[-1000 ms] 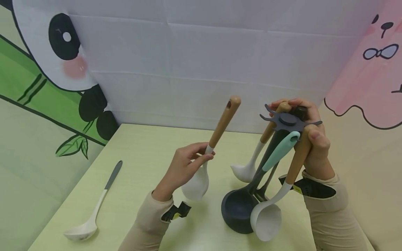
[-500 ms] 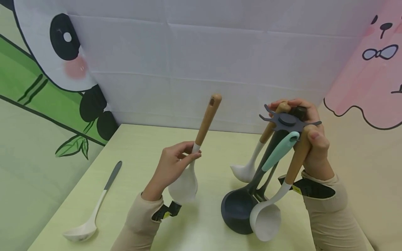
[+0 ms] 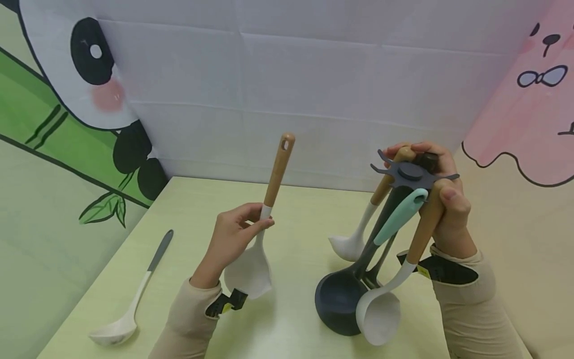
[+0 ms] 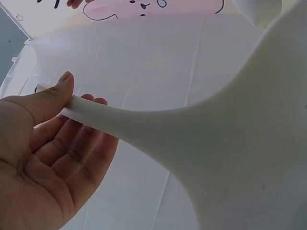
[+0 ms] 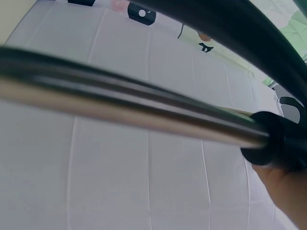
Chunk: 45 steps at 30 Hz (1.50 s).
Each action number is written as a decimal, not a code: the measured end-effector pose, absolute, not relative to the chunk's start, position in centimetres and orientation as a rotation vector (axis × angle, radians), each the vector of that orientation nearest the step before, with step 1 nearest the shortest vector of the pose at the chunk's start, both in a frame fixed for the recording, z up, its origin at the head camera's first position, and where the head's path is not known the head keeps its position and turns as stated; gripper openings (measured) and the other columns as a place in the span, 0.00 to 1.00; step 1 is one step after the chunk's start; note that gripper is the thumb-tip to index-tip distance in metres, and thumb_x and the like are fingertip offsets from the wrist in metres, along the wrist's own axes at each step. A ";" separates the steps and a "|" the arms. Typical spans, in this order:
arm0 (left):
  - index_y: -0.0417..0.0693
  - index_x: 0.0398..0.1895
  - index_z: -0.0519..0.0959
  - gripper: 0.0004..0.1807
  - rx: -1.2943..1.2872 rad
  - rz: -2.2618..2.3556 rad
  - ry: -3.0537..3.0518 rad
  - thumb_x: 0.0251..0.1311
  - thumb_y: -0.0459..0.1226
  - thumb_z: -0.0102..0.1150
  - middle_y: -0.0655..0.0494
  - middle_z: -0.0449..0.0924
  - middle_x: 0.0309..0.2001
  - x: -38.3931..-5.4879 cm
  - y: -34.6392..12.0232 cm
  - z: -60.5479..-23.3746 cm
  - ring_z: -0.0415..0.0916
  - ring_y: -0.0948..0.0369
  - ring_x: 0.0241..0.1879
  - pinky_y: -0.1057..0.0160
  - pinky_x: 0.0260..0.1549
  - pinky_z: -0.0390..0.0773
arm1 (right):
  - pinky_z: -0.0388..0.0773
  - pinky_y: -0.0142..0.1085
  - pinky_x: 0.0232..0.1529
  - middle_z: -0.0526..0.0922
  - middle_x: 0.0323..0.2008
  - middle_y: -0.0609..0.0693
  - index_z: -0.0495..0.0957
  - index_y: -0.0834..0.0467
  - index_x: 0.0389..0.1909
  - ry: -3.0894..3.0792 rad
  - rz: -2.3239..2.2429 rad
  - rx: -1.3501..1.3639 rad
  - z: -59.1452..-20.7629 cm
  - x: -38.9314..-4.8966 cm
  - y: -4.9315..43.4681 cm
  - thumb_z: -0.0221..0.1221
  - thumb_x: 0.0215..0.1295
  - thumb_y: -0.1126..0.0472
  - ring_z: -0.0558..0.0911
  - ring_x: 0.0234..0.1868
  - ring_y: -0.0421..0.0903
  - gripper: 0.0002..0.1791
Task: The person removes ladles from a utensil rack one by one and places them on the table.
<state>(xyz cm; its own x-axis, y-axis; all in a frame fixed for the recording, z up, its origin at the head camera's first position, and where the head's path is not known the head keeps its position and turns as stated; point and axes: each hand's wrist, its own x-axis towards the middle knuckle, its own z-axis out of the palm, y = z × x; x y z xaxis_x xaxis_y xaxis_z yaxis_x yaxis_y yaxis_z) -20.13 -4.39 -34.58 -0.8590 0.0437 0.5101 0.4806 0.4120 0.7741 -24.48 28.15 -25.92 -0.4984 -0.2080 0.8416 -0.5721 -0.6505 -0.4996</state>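
Note:
My left hand (image 3: 233, 237) pinches a white spatula (image 3: 251, 271) by its neck, just below the wooden handle (image 3: 279, 169). Its broad flat blade hangs down; the left wrist view shows the spatula's neck (image 4: 124, 122) between thumb and fingers. At the right, my right hand (image 3: 448, 199) grips the tops of a bunch of upright ladles, its thumb on the wooden handle of a white ladle (image 3: 381, 319). A black ladle (image 3: 338, 304), a mint handle (image 3: 399, 219) and a smaller white ladle (image 3: 350, 247) stand in the bunch. A metal shaft (image 5: 144, 105) crosses the right wrist view.
A dark grey piece with curved hook-like arms (image 3: 410, 172) sits atop the bunch. Another white ladle (image 3: 118, 329) with a grey handle lies on the pale table (image 3: 202, 199) at far left. A printed cloth (image 3: 291, 89) hangs behind.
My left hand has moved left with the spatula, away from the bunch. The spatula has turned more upright, its blade now facing me more. My right hand has stayed put.

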 end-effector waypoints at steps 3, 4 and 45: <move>0.39 0.44 0.85 0.12 -0.408 -1.413 -2.284 0.56 0.30 0.71 0.51 0.87 0.34 -20.1 -4.7 -34.5 0.83 0.61 0.34 0.65 0.31 0.81 | 0.64 0.49 0.63 0.76 0.51 0.70 0.68 0.72 0.56 -1.175 2.243 1.421 -25.9 -24.5 28.2 0.53 0.56 0.60 0.70 0.60 0.64 0.28; 0.39 0.43 0.85 0.12 -0.396 -1.403 -2.292 0.56 0.30 0.71 0.51 0.87 0.34 -20.1 -4.8 -34.5 0.83 0.60 0.34 0.65 0.31 0.81 | 0.64 0.49 0.63 0.76 0.51 0.70 0.67 0.72 0.56 -1.178 2.242 1.421 -25.8 -24.5 28.2 0.53 0.56 0.60 0.70 0.60 0.64 0.28; 0.34 0.48 0.82 0.14 -0.210 -1.414 -2.513 0.60 0.31 0.67 0.46 0.85 0.36 -19.8 -9.6 -37.1 0.82 0.57 0.33 0.64 0.26 0.82 | 0.63 0.46 0.64 0.74 0.52 0.69 0.67 0.70 0.56 -1.176 2.222 1.453 -26.0 -24.8 28.3 0.52 0.56 0.60 0.73 0.59 0.62 0.27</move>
<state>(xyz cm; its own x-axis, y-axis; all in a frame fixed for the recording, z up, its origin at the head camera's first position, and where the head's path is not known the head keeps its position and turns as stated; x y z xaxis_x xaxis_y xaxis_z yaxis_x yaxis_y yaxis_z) -19.79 -9.61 -37.07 -0.9584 0.0027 0.2853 0.2453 0.5184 0.8192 -24.76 28.26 -26.00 -0.4780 -0.2192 0.8506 -0.5802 -0.6483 -0.4931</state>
